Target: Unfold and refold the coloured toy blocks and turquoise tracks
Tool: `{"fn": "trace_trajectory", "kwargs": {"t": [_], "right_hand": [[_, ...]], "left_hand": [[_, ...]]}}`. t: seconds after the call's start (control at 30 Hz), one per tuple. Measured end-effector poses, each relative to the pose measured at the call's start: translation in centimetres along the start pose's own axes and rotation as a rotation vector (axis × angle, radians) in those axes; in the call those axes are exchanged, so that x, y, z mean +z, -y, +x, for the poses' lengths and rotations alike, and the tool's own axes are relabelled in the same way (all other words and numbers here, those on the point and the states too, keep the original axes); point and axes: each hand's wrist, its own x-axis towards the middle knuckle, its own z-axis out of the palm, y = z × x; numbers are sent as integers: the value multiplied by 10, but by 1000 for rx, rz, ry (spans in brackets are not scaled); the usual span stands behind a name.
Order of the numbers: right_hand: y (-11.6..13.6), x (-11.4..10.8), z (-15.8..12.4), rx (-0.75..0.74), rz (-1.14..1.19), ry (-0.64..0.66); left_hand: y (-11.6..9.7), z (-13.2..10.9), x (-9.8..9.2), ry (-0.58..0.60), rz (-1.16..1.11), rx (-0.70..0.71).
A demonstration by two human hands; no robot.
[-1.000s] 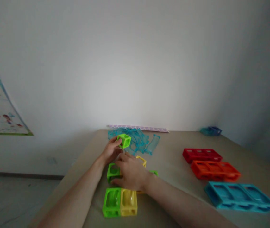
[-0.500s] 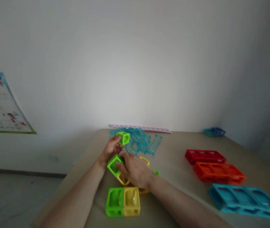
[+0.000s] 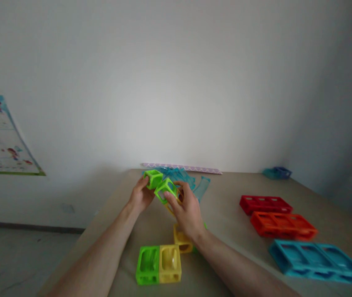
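Note:
My left hand (image 3: 141, 196) is closed on a green cube block (image 3: 153, 179), held up over the far left part of the table. Right beside it, my right hand (image 3: 187, 208) grips a tilted pair of blocks, a green cube (image 3: 165, 190) joined to a yellow one that my fingers partly cover. The two green cubes meet or nearly meet; I cannot tell if they touch. Below lies a joined green and yellow block pair (image 3: 159, 264). Behind it, another yellow block (image 3: 182, 239) shows, with a bit of green partly hidden by my right wrist.
Clear blue track pieces (image 3: 202, 187) lie behind my hands, before a purple patterned strip (image 3: 188, 168) along the wall. To the right sit three-cell block rows in red (image 3: 266, 204), orange (image 3: 283, 225) and blue (image 3: 318, 260). Dark blue pieces (image 3: 282, 172) stand at the far right corner.
My right hand has lifted the green and yellow pair up and away from me, bringing it beside the green cube. My left hand has shifted slightly left with its cube.

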Motion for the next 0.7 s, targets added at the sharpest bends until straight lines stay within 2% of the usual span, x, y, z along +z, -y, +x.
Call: {"fn": "trace_trajectory", "kwargs": {"t": [0.2,0.4,0.5,0.7], "right_hand": [[-7,3,4,95,-38,-30],[-9,4,4,121,29,-6],[-9,5,4,122,53,0],[-12,5,5,71,161,36]], "left_hand": [[5,-5,3,158,74,-23],[7,-9,6,248,100,-87],[7,-8,5,234,91,-65],[6,-6,3,117,55,-54]]}}
